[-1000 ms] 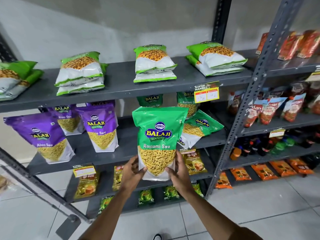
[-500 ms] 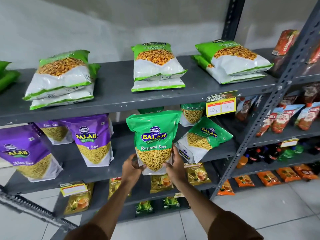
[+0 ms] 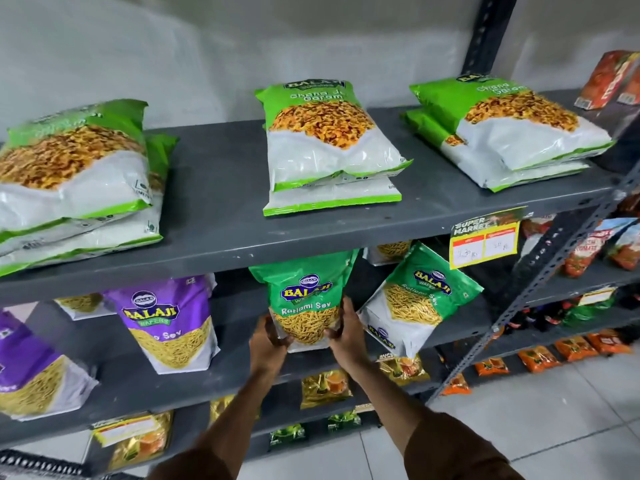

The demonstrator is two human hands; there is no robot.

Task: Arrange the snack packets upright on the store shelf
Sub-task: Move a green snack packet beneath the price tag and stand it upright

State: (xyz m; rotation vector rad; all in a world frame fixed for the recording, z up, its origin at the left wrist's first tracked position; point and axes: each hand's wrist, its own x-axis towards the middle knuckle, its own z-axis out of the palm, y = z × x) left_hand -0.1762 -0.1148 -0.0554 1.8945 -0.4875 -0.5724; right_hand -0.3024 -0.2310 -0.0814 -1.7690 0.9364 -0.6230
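While the green plastic packet of Ratlami Sev [image 3: 306,303] is gripped low on both sides, it is held upright at the centre of the frame, over the front part of the grey metal middle shelf [image 3: 221,368]. The left hand [image 3: 268,341] is wrapped around its lower left corner and the right hand [image 3: 346,332] is pressed against its lower right edge, so both hands are closed on the packet. Whether its base already rests on the shelf cannot be told, as the base is hidden by the fingers.

Just right of centre, a second green Ratlami Sev packet [image 3: 420,299] is seen leaning sharply to the left, near the right hand. Left of centre, a purple Aloo Sev packet [image 3: 169,323] is stood upright, and another purple packet [image 3: 31,372] at the left edge is upright too.

Across the upper half of the frame, on the grey top shelf [image 3: 221,188], three piles of green-and-white Chana packets [image 3: 329,143] are laid flat.

The task is judged to be partly done: the purple packets are standing, one green packet is being placed, while the leaning packet and the flat piles are left.
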